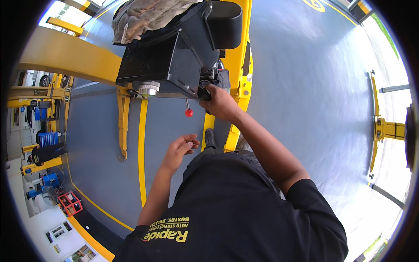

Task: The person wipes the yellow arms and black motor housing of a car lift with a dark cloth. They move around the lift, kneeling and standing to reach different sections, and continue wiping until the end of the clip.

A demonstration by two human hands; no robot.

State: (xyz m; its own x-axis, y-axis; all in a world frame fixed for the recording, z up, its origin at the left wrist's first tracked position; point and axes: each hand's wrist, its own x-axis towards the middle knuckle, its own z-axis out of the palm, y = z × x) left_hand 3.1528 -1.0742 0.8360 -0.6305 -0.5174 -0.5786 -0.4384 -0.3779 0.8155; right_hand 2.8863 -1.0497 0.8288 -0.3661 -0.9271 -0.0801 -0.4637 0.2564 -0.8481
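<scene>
My right hand [221, 104] is closed around something dark at the lower right corner of a black box-shaped housing [163, 61]. A dark, cloth-like piece [223, 79] sits just above that hand; what lies inside the fingers is mostly hidden. Below the housing hangs a lever with a red ball knob [188, 113], close to the right hand but not touched by it. A ribbed silver cap [149, 88] sticks out from the housing's underside. My left hand [179, 150] hangs free under the lever, fingers loosely bent and apart, holding nothing.
The housing is beside a yellow lift post [242, 65], with a crumpled brown cloth [146, 19] on top. A yellow beam [70, 56] and lift arm [123, 126] extend at left. Another person [46, 153] is at far left, near a blue tool cabinet [48, 139] and red cart [70, 203].
</scene>
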